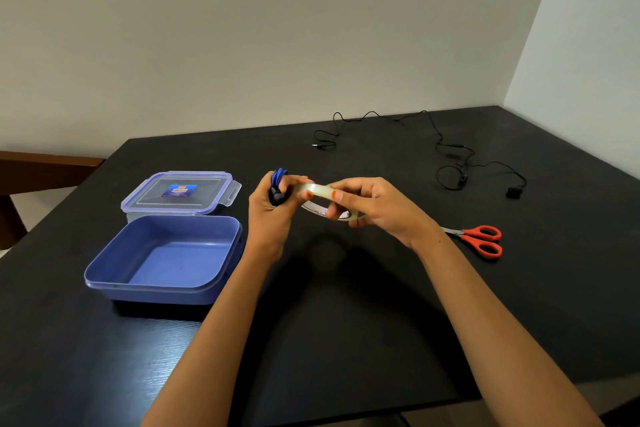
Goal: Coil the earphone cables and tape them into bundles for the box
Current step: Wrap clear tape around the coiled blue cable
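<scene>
the left hand [273,215] was held above the black bench [381,288], its fingers curled round a coiled blue earphone cable [279,180], the loops sticking up above the fist and a dark piece showing at the thumb. the thumb and a fingertip of that hand also touched the near rim of a roll of clear tape [325,201]. the right hand [374,204] held the roll from the other side, pinching the ring between thumb and fingers, with one finger passing through the hole. both hands were raised just off the bench, close together.

to the left stood the open blue box [166,288], with nothing visible inside. right behind it, touching or nearly so, lay its clear lid [180,194] with blue clasps and a small label in the middle.

a black earphone cable [436,146] lay loose and uncoiled at the far side of the bench, well apart from the hands, its plug toward the left end and the buds toward the right. red-handled scissors [481,239] lay flat on the bench just to the right of the right wrist, blades pointing toward the arm and partly hidden by it.
</scene>
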